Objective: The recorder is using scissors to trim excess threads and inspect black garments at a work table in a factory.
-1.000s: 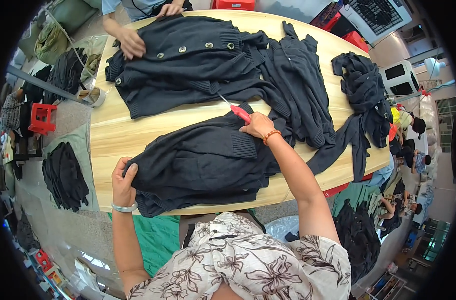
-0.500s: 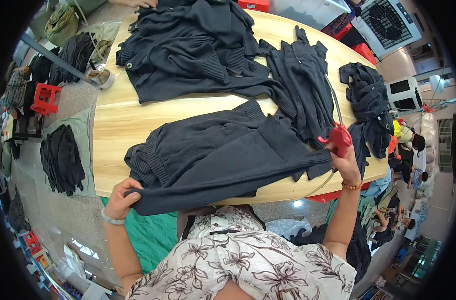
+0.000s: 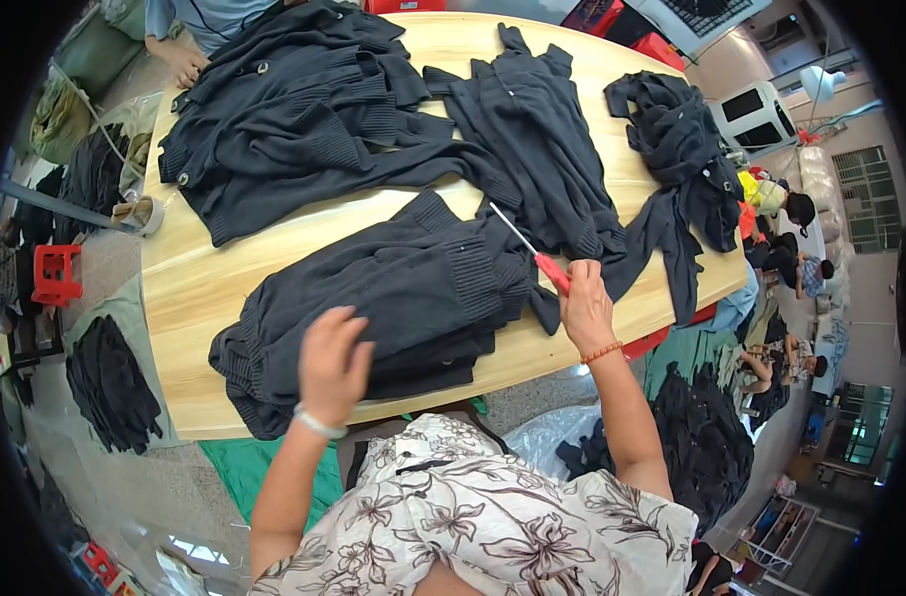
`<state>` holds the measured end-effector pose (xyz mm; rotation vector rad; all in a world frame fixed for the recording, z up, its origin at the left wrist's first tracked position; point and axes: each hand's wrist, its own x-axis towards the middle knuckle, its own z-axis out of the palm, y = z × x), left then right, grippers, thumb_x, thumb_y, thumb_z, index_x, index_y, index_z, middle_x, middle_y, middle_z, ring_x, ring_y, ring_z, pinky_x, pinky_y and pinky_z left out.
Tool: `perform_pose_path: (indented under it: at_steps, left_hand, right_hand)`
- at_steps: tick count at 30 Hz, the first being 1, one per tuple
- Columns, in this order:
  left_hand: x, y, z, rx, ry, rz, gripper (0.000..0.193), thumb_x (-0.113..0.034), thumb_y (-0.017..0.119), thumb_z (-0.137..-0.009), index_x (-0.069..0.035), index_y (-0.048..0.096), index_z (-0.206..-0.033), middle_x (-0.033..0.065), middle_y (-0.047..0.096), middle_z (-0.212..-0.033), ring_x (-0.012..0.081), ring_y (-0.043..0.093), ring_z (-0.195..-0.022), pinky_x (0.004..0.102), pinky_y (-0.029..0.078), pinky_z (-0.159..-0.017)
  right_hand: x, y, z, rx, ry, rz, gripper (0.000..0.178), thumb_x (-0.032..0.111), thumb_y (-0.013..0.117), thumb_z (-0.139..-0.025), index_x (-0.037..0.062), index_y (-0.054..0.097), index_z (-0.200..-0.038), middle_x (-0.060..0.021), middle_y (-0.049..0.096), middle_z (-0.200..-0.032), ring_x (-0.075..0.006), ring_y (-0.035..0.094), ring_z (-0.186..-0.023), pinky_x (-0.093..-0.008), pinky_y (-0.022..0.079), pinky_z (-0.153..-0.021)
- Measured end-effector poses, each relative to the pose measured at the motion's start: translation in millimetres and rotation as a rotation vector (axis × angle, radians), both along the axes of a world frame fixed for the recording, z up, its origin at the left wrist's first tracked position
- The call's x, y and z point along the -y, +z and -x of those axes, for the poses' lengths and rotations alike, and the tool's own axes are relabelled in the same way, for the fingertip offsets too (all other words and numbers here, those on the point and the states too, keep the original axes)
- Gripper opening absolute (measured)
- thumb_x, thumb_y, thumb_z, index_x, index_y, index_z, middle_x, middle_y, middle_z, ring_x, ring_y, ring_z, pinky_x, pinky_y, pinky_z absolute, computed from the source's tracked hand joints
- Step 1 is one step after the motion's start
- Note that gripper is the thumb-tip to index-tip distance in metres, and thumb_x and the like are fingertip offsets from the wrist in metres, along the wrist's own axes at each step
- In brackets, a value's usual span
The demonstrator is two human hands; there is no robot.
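Motion blurs the bare left hand (image 3: 333,372), fingers apart over the ribbed, dark knit sweater (image 3: 398,283) on the pale wood-grained table (image 3: 200,283); contact is unclear. Right of that sweater, the bare right hand (image 3: 588,304) has its fingers clamped on, partly hiding, the slim-rodded, red-handled tool (image 3: 549,268).

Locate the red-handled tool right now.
In the head view, the red-handled tool is right of centre, held in the right hand over the wooden table.
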<state>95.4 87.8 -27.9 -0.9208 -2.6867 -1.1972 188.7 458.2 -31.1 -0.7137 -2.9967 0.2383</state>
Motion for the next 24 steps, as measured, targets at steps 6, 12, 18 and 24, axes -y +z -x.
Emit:
perform_pose_path:
  at_steps: [6,12,18,24]
  left_hand:
    - [-121,-50,27,-0.18,-0.428,0.219,0.06,-0.029,0.07,-0.085,-0.005,0.052,-0.136,0.0167,0.043,-0.148,0.0336,0.035,-0.141,0.0478,0.025,-0.117]
    - [-139,-79,17,-0.27,-0.469,0.432,0.063,-0.038,0.062,-0.091,-0.007,0.047,-0.143,0.0138,0.037,-0.154,0.0313,0.027,-0.146,0.0478,0.017,-0.121]
    - [-132,-91,17,-0.293,-0.464,0.409,0.063,-0.037,0.062,-0.09,-0.005,0.047,-0.142,0.0153,0.037,-0.154,0.0317,0.028,-0.146,0.0476,0.016,-0.121]
    - [-142,-100,13,-0.333,-0.475,0.324,0.064,-0.035,0.059,-0.091,-0.002,0.043,-0.144,0.0172,0.035,-0.155,0.0318,0.024,-0.148,0.0476,0.013,-0.122]
  right_hand:
    - [2,37,-25,0.053,0.291,0.078,0.03,0.005,0.067,-0.079,0.0066,0.062,-0.109,-0.0111,0.064,-0.095,-0.0315,0.059,-0.091,-0.0432,0.046,-0.078]
    - [-5,49,-39,0.357,0.304,0.197,0.016,0.015,0.064,-0.089,0.0051,0.056,-0.099,-0.0183,0.064,-0.08,-0.0374,0.063,-0.08,-0.0471,0.049,-0.072]
    - [55,68,10,0.431,0.531,0.301,0.021,0.022,0.066,-0.088,0.007,0.055,-0.099,-0.0188,0.065,-0.069,-0.0378,0.066,-0.067,-0.0478,0.051,-0.061]
    - [132,63,45,0.276,0.969,0.42,0.018,0.013,0.064,-0.079,-0.0001,0.06,-0.09,-0.0199,0.067,-0.07,-0.0337,0.069,-0.068,-0.0439,0.053,-0.061]
